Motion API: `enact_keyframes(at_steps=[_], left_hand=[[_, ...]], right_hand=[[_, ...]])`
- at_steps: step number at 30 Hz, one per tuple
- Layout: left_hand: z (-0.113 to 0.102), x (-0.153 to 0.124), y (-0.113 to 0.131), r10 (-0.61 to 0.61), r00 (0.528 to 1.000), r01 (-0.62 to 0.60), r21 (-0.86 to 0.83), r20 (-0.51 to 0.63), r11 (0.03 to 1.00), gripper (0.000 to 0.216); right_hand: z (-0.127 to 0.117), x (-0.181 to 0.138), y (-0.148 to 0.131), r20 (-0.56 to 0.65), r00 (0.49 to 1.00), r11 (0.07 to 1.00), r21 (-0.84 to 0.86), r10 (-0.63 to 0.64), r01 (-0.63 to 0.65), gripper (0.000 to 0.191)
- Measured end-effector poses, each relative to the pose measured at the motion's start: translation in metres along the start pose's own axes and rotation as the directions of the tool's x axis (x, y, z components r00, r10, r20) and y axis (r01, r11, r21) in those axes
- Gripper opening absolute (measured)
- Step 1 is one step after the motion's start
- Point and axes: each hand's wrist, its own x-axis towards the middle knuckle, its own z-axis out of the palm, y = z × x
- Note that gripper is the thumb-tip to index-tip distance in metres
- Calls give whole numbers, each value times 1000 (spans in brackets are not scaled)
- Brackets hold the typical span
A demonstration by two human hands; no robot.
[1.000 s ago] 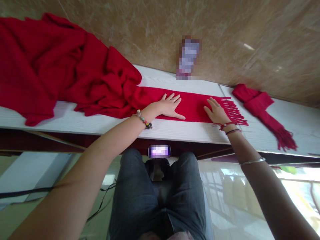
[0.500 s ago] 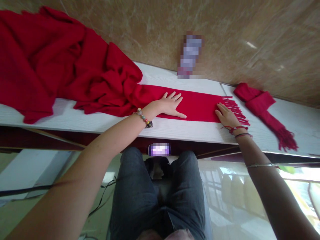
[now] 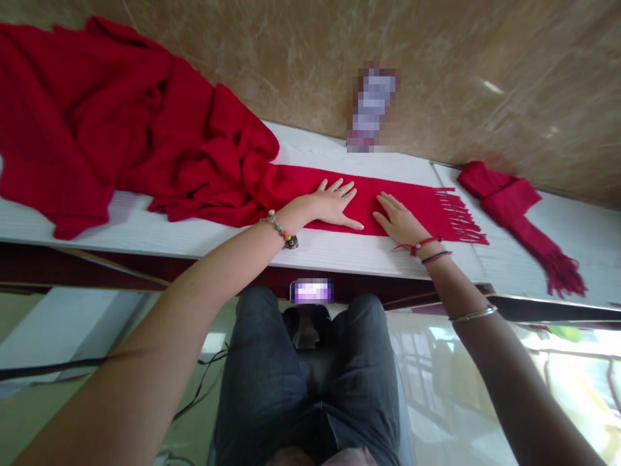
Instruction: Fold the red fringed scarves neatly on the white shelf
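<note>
My left hand (image 3: 336, 206) lies palm down, fingers spread, on the red scarf (image 3: 369, 210); my right hand (image 3: 400, 220) rests flat nearer its fringe, fingers close, thumb apart. The scarf stretches along the white tabletop (image 3: 334, 254), its left end running under or into a crumpled red cloth heap (image 3: 150, 123). Beyond the fringe sits a folded scarf (image 3: 509, 200); a pixelated object (image 3: 372, 107) stands by the wall (image 3: 272, 52).
</note>
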Motion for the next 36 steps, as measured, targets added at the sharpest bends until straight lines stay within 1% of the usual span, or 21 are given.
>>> enact_keyframes(at_steps=[1, 3, 6, 10, 12, 14, 16, 18, 21, 22, 24, 27, 29, 31, 33, 36], left_hand=[[0, 0, 0, 2, 1000, -2, 0, 2, 1000, 111], [1, 1, 0, 5, 1000, -5, -3, 0, 1000, 111], [1, 1, -2, 12, 1000, -12, -17, -10, 1000, 112], [1, -1, -3, 19, 1000, -19, -27, -13, 999, 113], [1, -1, -3, 18, 1000, -18, -27, -9, 999, 113], [1, -1, -3, 19, 1000, -20, -23, -12, 1000, 112], [2, 1, -4, 21, 1000, -22, -15, -17, 1000, 110], [2, 1, -4, 19, 1000, -19, -6, -21, 1000, 109], [2, 1, -3, 13, 1000, -13, 1, -13, 1000, 107], [1, 1, -2, 12, 1000, -12, 0, -11, 1000, 107], [1, 0, -1, 12, 1000, -12, 1, -12, 1000, 107], [0, -1, 0, 5, 1000, -5, 9, -13, 1000, 106], [0, -1, 1, 0, 1000, 0, 12, -9, 1000, 105], [0, -1, 1, -3, 1000, 3, 9, -4, 1000, 105], [0, -1, 0, 2, 1000, -2, 2, -5, 1000, 107], [0, -1, 0, 5, 1000, -5, -7, -11, 1000, 109]], right_hand=[[2, -1, -1, 23, 1000, 1000, 2, 3, -3, 56], [1, -7, 6, 49, 998, 999, -5, 32, -31, 55], [-5, -19, 32, 52, 994, 995, -28, 98, -96, 57], [-14, -34, 71, 7, 981, 979, -54, 195, -195, 57], [-15, -39, 84, -12, 974, 972, -67, 226, -226, 57], [-14, -39, 91, -9, 967, 964, -81, 254, -254, 57], [-13, -34, 90, -16, 959, 955, -88, 282, -282, 56], [-12, -25, 81, -62, 963, 962, -68, 262, -266, 54], [-12, -8, 54, -134, 983, 991, -12, 127, -130, 54], [-12, -3, 43, -130, 988, 997, 1, 79, -79, 55], [-10, 6, 22, -88, 996, 1000, 12, 22, -21, 57], [-2, 12, 4, 18, 1000, 1000, 16, 24, -24, 58], [3, 10, 4, 58, 997, 999, 16, 42, -43, 56], [4, 6, 12, 62, 997, 999, 14, 47, -48, 54], [2, 0, 26, 62, 996, 998, 5, 61, -61, 53], [-6, -10, 54, 64, 986, 988, -31, 153, -152, 55]])
